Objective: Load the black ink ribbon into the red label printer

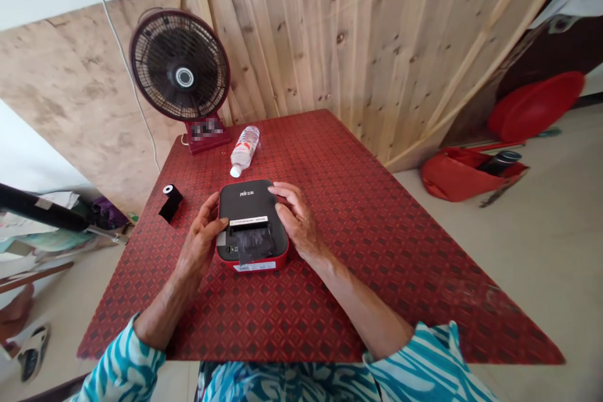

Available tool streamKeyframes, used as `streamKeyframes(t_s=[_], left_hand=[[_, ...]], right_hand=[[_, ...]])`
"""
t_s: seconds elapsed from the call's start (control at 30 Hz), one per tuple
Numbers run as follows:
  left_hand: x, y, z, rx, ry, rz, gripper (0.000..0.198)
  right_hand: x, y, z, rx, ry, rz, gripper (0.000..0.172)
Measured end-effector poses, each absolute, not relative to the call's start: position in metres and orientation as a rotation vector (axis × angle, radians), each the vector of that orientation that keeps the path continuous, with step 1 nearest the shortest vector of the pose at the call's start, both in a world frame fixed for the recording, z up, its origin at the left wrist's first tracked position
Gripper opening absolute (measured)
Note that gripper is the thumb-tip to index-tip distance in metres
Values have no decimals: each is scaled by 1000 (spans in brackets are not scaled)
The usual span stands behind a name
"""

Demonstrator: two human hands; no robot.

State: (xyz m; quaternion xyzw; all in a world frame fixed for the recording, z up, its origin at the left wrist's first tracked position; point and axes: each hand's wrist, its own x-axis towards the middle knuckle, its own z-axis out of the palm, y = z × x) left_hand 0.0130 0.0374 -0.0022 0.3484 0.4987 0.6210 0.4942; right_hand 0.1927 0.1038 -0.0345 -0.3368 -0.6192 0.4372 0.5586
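A small label printer [247, 203] with a black top and red sides sits flat on the table in front of me. A dark strip [255, 245] lies over its front slot, below a narrow white bar. My left hand [200, 242] grips the printer's left side, thumb on the top edge near the white bar. On the opposite side my right hand [298, 221] holds the right edge, its thumb and fingers resting at the rim of the top. Left of the printer stands a black roll [172, 195] with a white core, its loose end trailing on the cloth.
A plastic bottle [245, 151] with a white cap lies behind the printer. At the back left corner stands a dark red fan [181, 66]. The patterned red table [377, 251] meets a plank wall at the back. A red bag [452, 176] sits on the floor at right.
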Motion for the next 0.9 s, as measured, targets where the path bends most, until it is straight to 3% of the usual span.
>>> streamKeyframes(t_s=[0.33, 0.9], left_hand=[[3, 18, -13, 958, 1037, 1432, 62], [7, 19, -16, 1003, 1169, 1380, 64]], right_hand=[[189, 95, -63, -910, -1364, 1125, 39], [187, 95, -69, -936, -1337, 1118, 38]])
